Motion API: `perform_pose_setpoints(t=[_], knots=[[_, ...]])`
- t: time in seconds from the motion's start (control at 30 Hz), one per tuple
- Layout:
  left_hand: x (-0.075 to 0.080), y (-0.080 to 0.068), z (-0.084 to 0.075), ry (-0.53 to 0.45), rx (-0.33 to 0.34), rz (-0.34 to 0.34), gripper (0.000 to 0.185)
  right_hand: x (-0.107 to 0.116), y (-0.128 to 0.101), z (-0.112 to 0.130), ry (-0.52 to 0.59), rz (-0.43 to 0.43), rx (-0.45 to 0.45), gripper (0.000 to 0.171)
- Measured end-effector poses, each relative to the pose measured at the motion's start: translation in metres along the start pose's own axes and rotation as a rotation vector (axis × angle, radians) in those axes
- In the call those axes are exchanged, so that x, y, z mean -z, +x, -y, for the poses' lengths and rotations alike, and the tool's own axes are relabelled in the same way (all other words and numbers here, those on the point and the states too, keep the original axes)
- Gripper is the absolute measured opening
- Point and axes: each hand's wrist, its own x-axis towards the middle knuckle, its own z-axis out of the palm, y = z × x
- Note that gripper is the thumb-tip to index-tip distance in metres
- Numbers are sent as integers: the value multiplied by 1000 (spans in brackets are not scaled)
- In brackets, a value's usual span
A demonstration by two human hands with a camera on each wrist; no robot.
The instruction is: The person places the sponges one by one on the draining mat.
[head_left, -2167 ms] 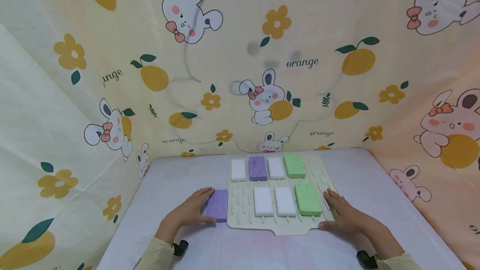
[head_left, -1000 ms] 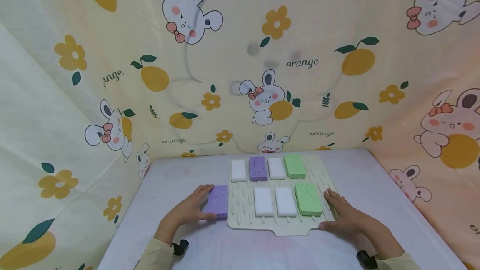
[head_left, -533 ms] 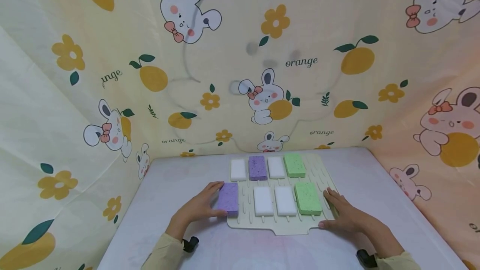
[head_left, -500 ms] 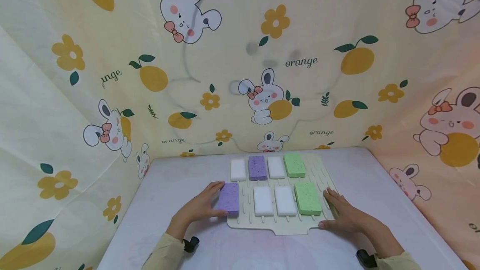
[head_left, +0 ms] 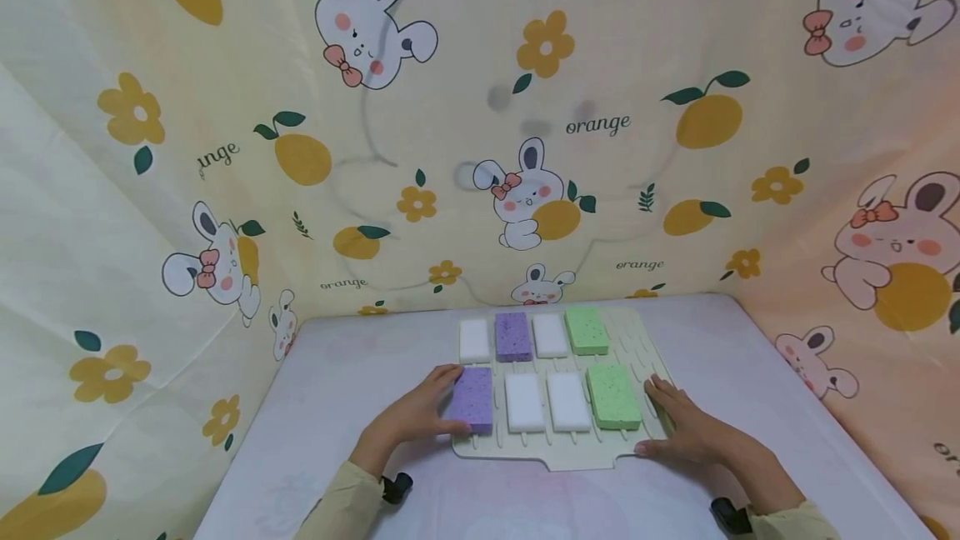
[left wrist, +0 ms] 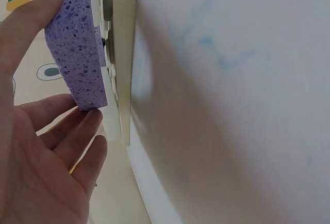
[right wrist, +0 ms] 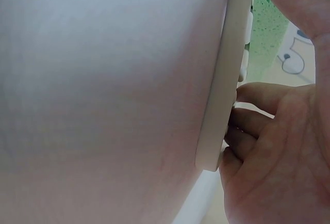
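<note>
My left hand (head_left: 420, 411) pinches a purple sponge (head_left: 474, 401) by its ends, thumb at the near end and fingers at the far end. The sponge is over the front left corner of a cream ridged drying board (head_left: 510, 450); in the left wrist view the purple sponge (left wrist: 77, 53) stands close over the ridges. My right hand (head_left: 693, 432) rests on the board's right edge with fingers extended and thumb apart. In the right wrist view its fingertips touch the rim of the board (right wrist: 219, 105).
The board bears two rows of sponges: white (head_left: 526, 402), green (head_left: 613, 397) and another purple sponge (head_left: 513, 337) in the back row. Beneath is a table with a white cover (head_left: 360, 348). A bunny-and-orange printed curtain (head_left: 465, 65) encloses the back and sides.
My left hand has lifted the purple sponge from the table left of the board and carried it right, over the board's front left corner. My right hand has stayed at the right edge.
</note>
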Motion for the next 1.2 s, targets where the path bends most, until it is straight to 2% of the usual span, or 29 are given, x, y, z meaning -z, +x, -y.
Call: perform_pose_setpoints(t=[0.27,0.57,0.9,1.1,1.2], knots=[[-8,5,2,30,2,8,112,-2,1,1,2,5,3,127],[-10,4,0,45,-17,-3,111,-2,2,1,-1,6,-6,128],[-9,1,-1,46,23,8,114,-4,4,-3,-5,11,15,127],[2,-7,0,102,8,-46,103,1,0,-1,-25,3,16,125],[11,-13,2,122,10,-92,95,6,-4,-1,-71,-30,73,120]])
